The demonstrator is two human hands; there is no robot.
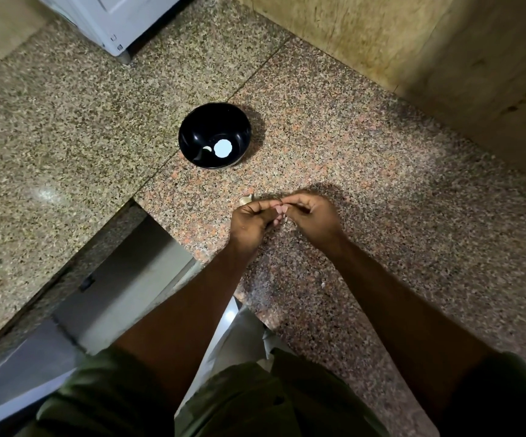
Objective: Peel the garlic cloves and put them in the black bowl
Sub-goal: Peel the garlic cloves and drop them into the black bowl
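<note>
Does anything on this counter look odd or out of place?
Nothing serious. A small pale scrap lies loose on the counter near the right forearm, probably garlic skin. The black bowl stands upright with a peeled clove inside, and both hands pinch a clove between them.

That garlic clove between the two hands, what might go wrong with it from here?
1. Both hands, left hand and right hand, pinch the small garlic clove in the air over the counter; it could slip out and roll.
2. The black bowl sits further back, so a tossed clove might miss it.
3. Another clove lies near the counter's edge and could get knocked off.
</note>
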